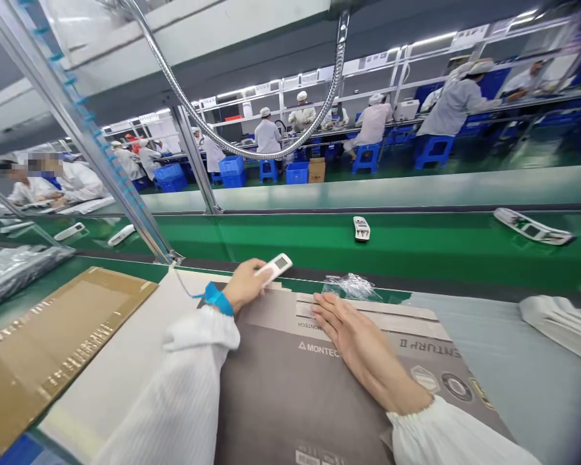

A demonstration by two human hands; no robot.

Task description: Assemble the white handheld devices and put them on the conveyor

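Observation:
A white handheld device (275, 268) with a small grey display is held in my left hand (244, 284), above the far left edge of a grey-brown printed cardboard sheet (271, 381). A blue band circles that wrist. My right hand (351, 332) is open, palm down, its fingers stretched out over the sheet's printed far part. Whether its fingertips press on the card cannot be made out. Just beyond it lies a small heap of clear plastic bits (351, 286).
A green conveyor belt (290, 239) crosses ahead, carrying a small white part (361, 228) and a long white shell (532, 227). White stacked pieces (559, 323) lie at right, brown cardboard (62, 342) at left. A metal post (101, 155) rises at left. People sit beyond.

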